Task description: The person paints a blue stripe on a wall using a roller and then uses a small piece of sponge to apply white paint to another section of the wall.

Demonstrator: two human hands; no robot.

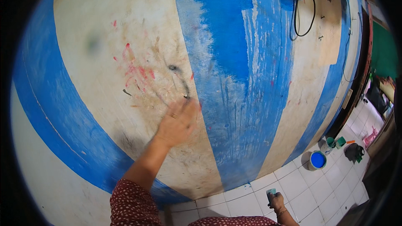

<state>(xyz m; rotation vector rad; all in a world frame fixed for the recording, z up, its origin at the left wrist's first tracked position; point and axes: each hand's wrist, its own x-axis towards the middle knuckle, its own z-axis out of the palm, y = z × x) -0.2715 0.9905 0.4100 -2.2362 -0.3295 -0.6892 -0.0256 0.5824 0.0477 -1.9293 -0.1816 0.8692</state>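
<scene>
My left hand [178,122], blurred by motion, reaches up to a dirty cream stripe [141,12] of the painted wall. Its fingers are stretched out towards the wall, and I see nothing held in it, though the palm side is hidden. Just past the fingertips runs a dark curved smear [183,83], with a small black spot [186,96] at its lower end. Red marks [141,72] cover the wall to the left of it. Low on the right, above the floor, my right hand [276,201] grips a small flat grey-green tool [270,192], whose exact kind is unclear.
A bucket of blue paint [317,160] stands on the white tile floor [301,191], near green containers [330,142] and a black plastic bag [354,152]. Fresh blue paint [226,37] partly covers the worn blue stripe. A black cable [313,15] hangs at upper right, beside a doorway [381,69].
</scene>
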